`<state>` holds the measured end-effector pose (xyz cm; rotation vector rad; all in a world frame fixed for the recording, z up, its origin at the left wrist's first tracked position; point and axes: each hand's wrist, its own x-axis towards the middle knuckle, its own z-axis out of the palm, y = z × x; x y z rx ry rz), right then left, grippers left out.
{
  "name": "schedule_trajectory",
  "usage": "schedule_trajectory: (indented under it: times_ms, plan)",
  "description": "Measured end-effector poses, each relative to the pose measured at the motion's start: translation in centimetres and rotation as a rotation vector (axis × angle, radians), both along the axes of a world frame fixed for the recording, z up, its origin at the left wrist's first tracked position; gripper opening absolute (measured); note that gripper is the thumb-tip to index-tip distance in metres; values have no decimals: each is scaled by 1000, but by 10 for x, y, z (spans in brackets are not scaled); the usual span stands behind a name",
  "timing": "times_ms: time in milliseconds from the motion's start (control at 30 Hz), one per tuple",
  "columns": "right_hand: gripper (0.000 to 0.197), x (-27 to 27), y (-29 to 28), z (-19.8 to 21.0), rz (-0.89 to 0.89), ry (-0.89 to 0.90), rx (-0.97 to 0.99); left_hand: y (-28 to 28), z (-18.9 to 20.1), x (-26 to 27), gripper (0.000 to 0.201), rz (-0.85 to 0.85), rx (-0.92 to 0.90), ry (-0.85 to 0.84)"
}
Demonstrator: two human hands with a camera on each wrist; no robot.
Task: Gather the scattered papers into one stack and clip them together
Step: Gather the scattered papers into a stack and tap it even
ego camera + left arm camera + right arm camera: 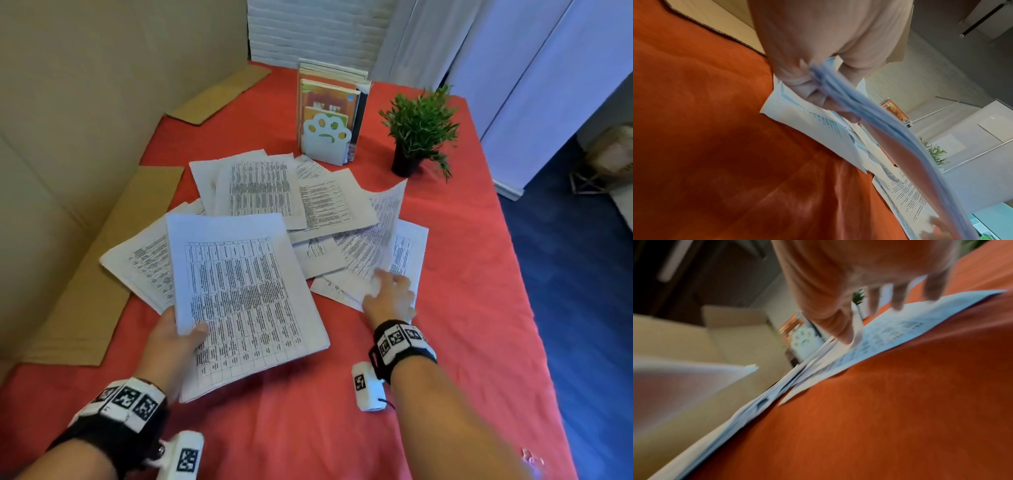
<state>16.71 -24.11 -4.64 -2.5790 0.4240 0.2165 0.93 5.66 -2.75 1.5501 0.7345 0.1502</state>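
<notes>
My left hand (174, 339) grips a partial stack (246, 298) at 7 o'clock, thumb on top; my right hand (390, 294) pinches a loose sheet (380, 222) at 3 o'clock. Many papers (274, 192) lie scattered toward 12 on the counter (462, 308) and I see no clip, so I judge the gathering barely half done.

Red-clothed table (308, 428), blue floor (565, 274).

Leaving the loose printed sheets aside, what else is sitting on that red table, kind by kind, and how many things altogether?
Potted plant: 1
Paw-shaped book stand, holding books: 1
Flat cardboard pieces: 2
Total: 4
</notes>
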Motion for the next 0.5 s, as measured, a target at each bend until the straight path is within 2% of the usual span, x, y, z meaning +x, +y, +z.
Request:
schedule_trajectory:
  times_ms: [67,133,233,333,500]
  plan:
    - [67,4,-12,6,-225,18,-3,0,-1,2,36,5,-13,0]
    - [76,8,-20,10,-276,107,-40,-2,-1,2,36,6,-34,5]
    - [79,18,-20,6,-172,128,28,-9,2,5,32,0,-49,9]
    - [70,21,-14,3,-10,98,132,-13,3,6,35,-11,-59,17]
    - [61,-4,6,4,219,50,167,-13,5,7,34,-11,-51,17]
